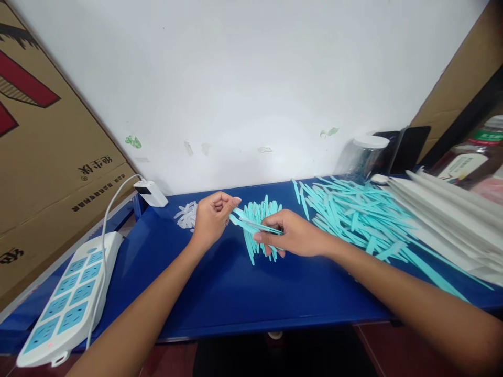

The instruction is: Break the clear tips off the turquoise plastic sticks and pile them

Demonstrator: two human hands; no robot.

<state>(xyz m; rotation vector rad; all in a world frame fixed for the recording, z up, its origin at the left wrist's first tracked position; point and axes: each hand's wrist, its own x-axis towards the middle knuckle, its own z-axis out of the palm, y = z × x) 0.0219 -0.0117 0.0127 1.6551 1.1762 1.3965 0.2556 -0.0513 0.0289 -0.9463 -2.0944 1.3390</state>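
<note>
Your right hand (291,233) pinches thin turquoise plastic-looking strips (248,224); your left hand (213,214) curls at their ends, grip unclear. Keep them level over the turquoise pile (259,209).

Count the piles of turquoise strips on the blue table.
2: a small pile at the right hand, which partly covers it, and a large pile farther right. Held strips aren't counted; other strips may be hidden.

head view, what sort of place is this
Probably a small, makeshift work corner: a blue table against a white wall, a heap of turquoise strips on it, and a power strip at the left.
</note>
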